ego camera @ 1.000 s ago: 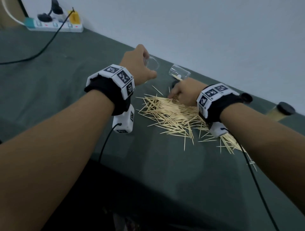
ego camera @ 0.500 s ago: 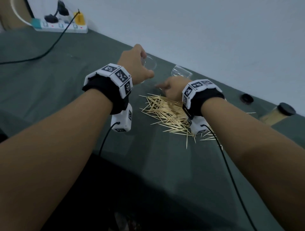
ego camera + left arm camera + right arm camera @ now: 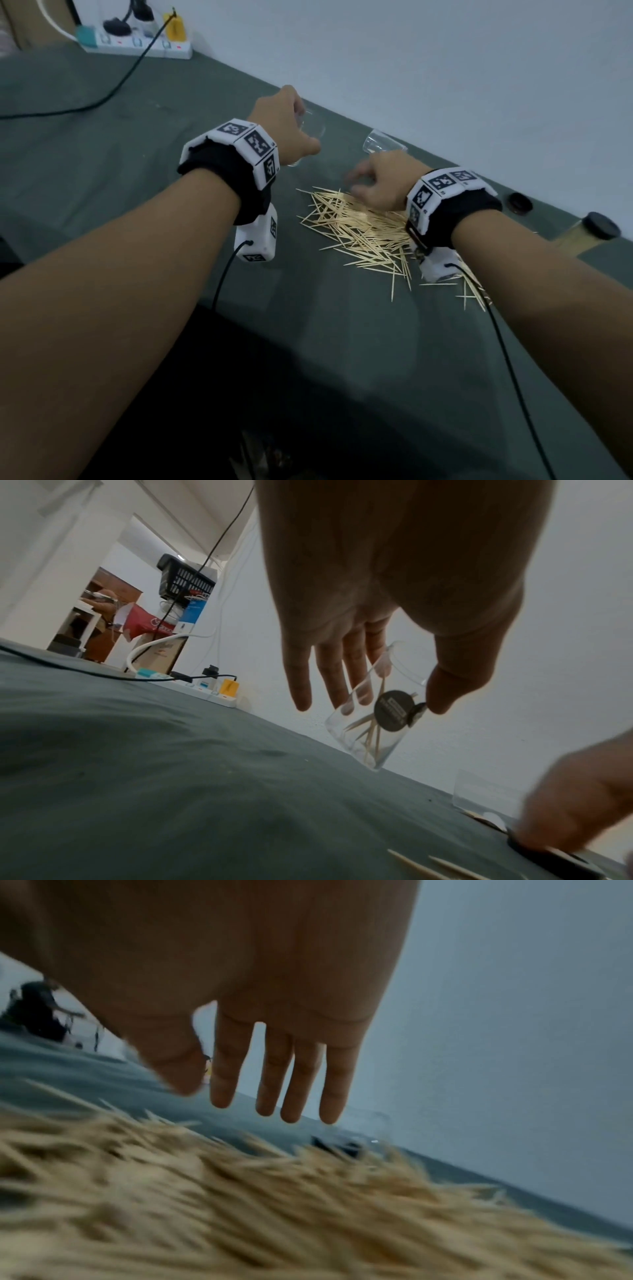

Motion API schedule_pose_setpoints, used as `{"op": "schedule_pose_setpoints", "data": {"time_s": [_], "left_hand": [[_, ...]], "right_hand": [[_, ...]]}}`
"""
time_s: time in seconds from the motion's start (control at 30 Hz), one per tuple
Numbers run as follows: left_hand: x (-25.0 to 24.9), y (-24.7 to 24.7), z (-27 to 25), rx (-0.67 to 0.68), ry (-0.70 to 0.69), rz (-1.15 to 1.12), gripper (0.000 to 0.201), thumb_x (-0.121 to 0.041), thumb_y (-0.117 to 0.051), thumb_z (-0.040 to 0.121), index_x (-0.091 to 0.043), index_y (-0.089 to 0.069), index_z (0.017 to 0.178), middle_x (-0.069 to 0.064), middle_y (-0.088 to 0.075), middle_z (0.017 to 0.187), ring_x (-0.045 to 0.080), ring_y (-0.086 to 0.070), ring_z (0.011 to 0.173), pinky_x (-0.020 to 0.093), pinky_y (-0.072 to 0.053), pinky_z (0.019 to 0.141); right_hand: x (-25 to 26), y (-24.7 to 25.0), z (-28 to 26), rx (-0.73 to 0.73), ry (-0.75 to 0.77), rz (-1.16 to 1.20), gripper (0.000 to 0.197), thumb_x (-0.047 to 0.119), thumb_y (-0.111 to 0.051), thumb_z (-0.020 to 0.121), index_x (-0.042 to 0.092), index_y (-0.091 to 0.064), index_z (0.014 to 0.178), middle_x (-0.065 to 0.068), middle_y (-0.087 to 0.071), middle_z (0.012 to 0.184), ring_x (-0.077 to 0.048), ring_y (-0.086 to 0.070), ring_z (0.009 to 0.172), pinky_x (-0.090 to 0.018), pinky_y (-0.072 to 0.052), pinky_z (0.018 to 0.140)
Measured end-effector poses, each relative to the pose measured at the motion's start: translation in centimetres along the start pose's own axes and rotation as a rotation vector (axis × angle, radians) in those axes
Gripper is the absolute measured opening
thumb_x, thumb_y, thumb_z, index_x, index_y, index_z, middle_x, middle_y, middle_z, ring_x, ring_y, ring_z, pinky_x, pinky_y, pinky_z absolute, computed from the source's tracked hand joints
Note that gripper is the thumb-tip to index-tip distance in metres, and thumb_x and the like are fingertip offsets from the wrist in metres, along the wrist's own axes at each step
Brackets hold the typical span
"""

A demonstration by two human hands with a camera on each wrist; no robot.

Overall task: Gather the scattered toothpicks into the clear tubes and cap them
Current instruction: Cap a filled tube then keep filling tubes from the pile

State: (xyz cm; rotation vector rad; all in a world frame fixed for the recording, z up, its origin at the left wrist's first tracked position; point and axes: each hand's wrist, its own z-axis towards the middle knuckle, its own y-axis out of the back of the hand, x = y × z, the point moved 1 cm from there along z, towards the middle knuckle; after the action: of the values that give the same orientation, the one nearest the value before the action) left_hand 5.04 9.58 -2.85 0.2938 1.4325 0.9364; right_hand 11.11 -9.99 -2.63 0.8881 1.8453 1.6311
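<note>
Both my forearms reach out over the dark green cloth-covered table (image 3: pixel 359 359), wrists banded with white marker cuffs.

Pile of pale wooden toothpicks (image 3: pixel 363 233) lies scattered mid-table, running under my right wrist toward the right edge.

My right hand (image 3: pixel 380 185) hovers palm-down just above the far side of the pile, fingers (image 3: pixel 301 1074) hanging straight and slightly apart, thumb loose, holding nothing. Right wrist view is motion-blurred.

My left hand (image 3: pixel 284 123) is further out and to the left, wrist raised. It grips a clear plastic tube (image 3: pixel 369 718) between thumb and fingers near the open rim; the tube is tilted, with its base at the cloth. It holds a few toothpicks and has a round black label on its wall.

A second clear tube (image 3: pixel 382 145) lies on its side just beyond my right hand, near the table's far edge.

Further right along that edge: a loose black round cap (image 3: pixel 520 203), then a capped tube full of toothpicks (image 3: pixel 582 236).

Far left corner: a white power strip (image 3: pixel 137 42).
</note>
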Motion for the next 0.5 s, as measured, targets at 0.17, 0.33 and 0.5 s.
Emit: {"op": "schedule_pose_setpoints", "data": {"time_s": [0.17, 0.33, 0.5], "left_hand": [[0.8, 0.6, -0.2, -0.023, 0.033, 0.016, 0.040, -0.031, -0.074, 0.074, -0.017, -0.051, 0.105, 0.002, -0.063, 0.106, 0.017, -0.057, 0.090, 0.025, -0.040, 0.068], [0.6, 0.4, -0.5, -0.013, 0.022, 0.015, 0.043, -0.030, -0.075, 0.074, -0.015, -0.053, 0.108, 0.002, -0.063, 0.107, 0.019, -0.060, 0.093, 0.027, -0.043, 0.070], [-0.8, -0.7, -0.8, 0.009, -0.011, 0.013, 0.047, -0.031, -0.075, 0.073, -0.013, -0.054, 0.112, 0.004, -0.063, 0.109, 0.021, -0.062, 0.095, 0.028, -0.047, 0.071]], "right_hand": [[4.4, -1.5, 0.3, 0.133, 0.166, 0.019, 0.094, 0.074, -0.071, 0.062, 0.045, -0.036, 0.145, 0.013, -0.038, 0.152, -0.012, -0.038, 0.138, -0.027, -0.029, 0.108], [4.2, -2.0, 0.3, 0.043, 0.207, -0.015, 0.048, 0.058, -0.068, 0.074, 0.045, -0.063, 0.121, 0.013, -0.059, 0.128, -0.015, -0.055, 0.117, -0.032, -0.045, 0.099], [2.5, -1.9, -1.3, -0.004, 0.128, -0.054, 0.031, 0.038, -0.065, 0.075, 0.041, -0.069, 0.106, 0.007, -0.068, 0.108, -0.020, -0.063, 0.101, -0.035, -0.053, 0.088]]}}
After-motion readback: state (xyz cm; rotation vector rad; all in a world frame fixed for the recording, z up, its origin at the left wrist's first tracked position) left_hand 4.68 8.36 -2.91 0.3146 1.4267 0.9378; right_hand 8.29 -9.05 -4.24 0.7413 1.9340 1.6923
